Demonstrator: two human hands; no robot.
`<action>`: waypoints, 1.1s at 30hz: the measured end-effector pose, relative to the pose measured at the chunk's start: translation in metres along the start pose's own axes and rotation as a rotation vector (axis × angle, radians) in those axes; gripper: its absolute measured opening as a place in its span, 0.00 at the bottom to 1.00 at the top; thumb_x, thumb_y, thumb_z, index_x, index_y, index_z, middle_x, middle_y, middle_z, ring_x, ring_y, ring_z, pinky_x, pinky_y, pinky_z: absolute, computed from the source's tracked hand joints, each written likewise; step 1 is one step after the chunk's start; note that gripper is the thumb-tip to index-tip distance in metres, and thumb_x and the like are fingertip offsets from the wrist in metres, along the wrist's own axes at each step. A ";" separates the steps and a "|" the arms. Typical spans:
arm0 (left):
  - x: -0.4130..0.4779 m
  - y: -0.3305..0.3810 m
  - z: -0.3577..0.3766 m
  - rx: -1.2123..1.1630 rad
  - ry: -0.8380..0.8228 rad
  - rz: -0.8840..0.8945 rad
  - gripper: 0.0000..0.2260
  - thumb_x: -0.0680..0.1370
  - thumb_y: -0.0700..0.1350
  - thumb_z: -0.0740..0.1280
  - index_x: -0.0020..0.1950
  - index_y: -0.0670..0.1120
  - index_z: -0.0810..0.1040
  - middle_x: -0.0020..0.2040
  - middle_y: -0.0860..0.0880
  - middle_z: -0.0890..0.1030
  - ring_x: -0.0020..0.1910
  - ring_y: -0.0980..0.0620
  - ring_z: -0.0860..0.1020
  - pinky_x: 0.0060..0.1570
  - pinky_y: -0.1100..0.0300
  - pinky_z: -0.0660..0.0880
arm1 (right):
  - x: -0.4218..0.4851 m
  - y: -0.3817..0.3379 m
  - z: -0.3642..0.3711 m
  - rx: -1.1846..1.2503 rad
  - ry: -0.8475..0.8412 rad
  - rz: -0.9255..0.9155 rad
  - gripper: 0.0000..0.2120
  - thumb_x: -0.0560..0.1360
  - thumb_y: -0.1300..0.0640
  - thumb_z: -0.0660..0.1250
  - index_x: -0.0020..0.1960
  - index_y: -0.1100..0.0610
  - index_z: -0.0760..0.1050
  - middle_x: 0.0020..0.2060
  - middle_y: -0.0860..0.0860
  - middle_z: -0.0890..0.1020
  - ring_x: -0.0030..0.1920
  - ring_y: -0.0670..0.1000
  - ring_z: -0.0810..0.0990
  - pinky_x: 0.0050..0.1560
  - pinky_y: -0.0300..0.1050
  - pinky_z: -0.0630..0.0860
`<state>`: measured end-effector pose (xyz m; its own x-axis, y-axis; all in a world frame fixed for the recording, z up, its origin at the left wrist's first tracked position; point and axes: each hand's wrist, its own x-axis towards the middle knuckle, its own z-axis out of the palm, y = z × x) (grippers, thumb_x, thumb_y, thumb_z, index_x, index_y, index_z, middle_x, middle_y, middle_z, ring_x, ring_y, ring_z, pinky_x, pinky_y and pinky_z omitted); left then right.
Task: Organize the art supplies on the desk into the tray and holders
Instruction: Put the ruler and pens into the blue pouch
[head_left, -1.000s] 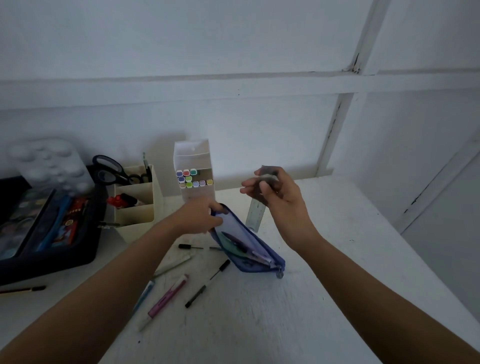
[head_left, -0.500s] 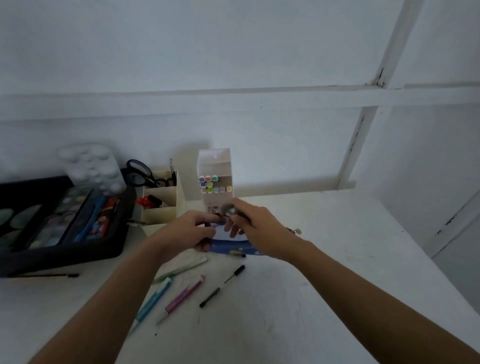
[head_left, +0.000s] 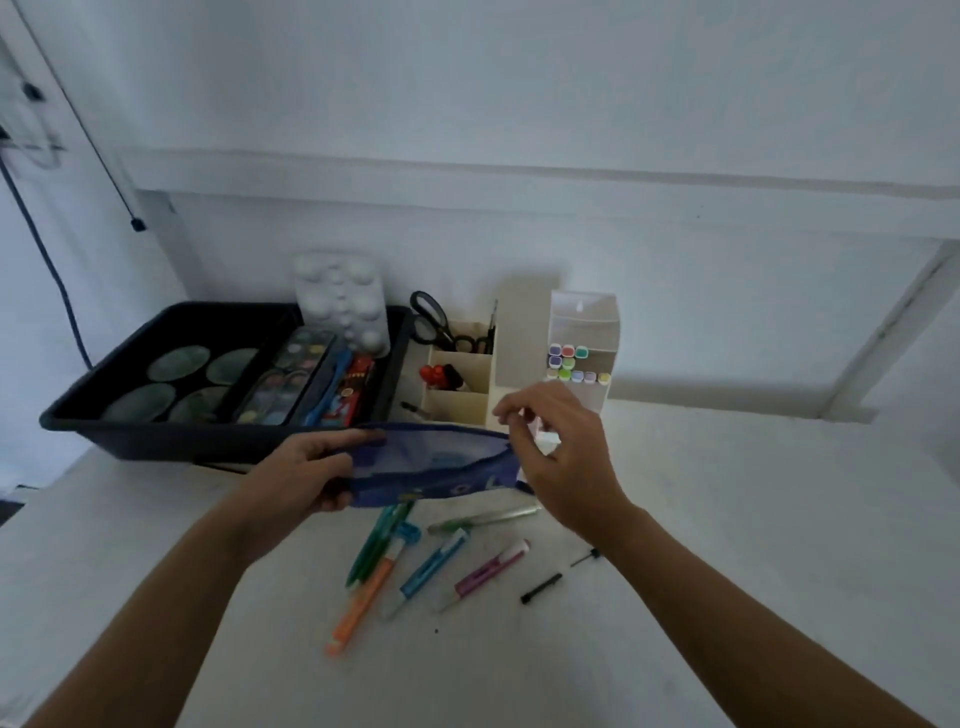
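Pouch: the blue pouch (head_left: 431, 467) is held level above the bench (head_left: 727, 545), in front of the black tray (head_left: 208, 441) and the cream holder (head_left: 457, 405). A second ago it stood tilted on the bench.
Left hands' side: the left hand (head_left: 306, 467) grips the pouch's left end, thumb on top, as before.
Right hand: the right hand (head_left: 571, 457) has its fingers curled at the pouch's right end. I cannot tell whether they pinch it. The ruler it held a second ago is no longer in view.
Pens: an orange pen (head_left: 363, 597) and a green pen (head_left: 376, 540) now lie below the pouch, joining the blue pen (head_left: 428, 569) and pink pen (head_left: 485, 571).
Marker box: the marker box (head_left: 582, 332) stands behind the right hand.
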<state>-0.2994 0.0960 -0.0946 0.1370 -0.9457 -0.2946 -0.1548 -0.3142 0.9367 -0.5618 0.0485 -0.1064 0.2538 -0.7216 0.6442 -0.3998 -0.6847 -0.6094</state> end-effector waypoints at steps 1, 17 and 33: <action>0.000 -0.006 -0.012 -0.023 0.035 -0.002 0.18 0.82 0.31 0.59 0.55 0.49 0.83 0.48 0.44 0.81 0.31 0.52 0.73 0.30 0.63 0.74 | 0.001 0.000 0.009 0.005 0.025 0.021 0.06 0.77 0.65 0.64 0.48 0.57 0.78 0.43 0.46 0.80 0.45 0.42 0.75 0.48 0.31 0.71; 0.025 -0.078 -0.145 -0.042 0.057 -0.037 0.22 0.81 0.29 0.58 0.62 0.50 0.82 0.42 0.42 0.78 0.30 0.52 0.72 0.36 0.56 0.67 | 0.000 -0.007 0.103 -0.521 -0.876 0.519 0.11 0.74 0.55 0.73 0.55 0.51 0.77 0.55 0.46 0.77 0.55 0.48 0.75 0.52 0.38 0.73; 0.032 -0.103 -0.160 0.071 0.075 0.047 0.23 0.82 0.32 0.59 0.58 0.59 0.81 0.41 0.47 0.75 0.32 0.50 0.73 0.31 0.61 0.72 | -0.014 0.001 0.120 -0.324 -0.530 0.455 0.05 0.81 0.57 0.65 0.55 0.52 0.79 0.48 0.42 0.78 0.50 0.43 0.75 0.53 0.39 0.72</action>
<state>-0.1230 0.1112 -0.1700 0.2002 -0.9515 -0.2334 -0.2314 -0.2774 0.9325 -0.4597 0.0451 -0.1716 0.3585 -0.9335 0.0051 -0.7831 -0.3037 -0.5428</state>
